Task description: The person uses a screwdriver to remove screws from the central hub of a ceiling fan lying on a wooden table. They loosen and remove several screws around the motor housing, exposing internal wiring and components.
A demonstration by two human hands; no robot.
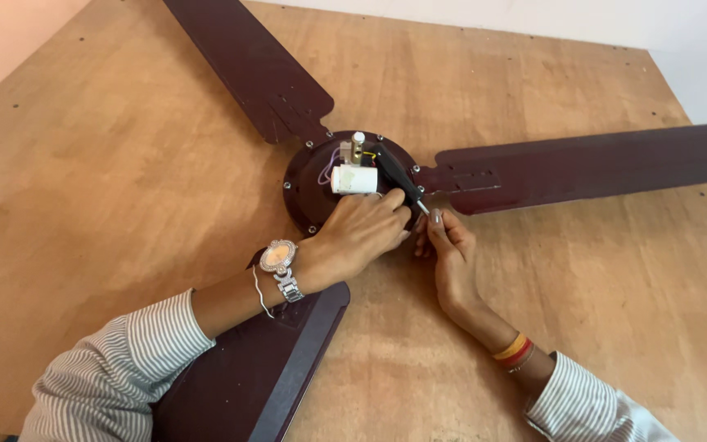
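Observation:
A dark maroon ceiling fan lies flat on a wooden table [108, 164]. Its round motor hub [308, 176] carries a white cylindrical capacitor [353, 180], a brass stub and thin coloured wires. My left hand [358, 236], with a wristwatch [278, 257] on its wrist, rests on the hub's near rim and grips a black-handled screwdriver [394, 173]. The screwdriver slants down to the right, its metal tip at the hub's right edge. My right hand [449, 258] lies on the table beside the hub, fingers curled together, fingertips touching the tip. Whether they pinch anything is hidden.
Three fan blades spread out from the hub: one to the far left [251, 65], one to the right [599, 164], one towards me under my left forearm [263, 368]. A pale wall runs along the table's far and left edges.

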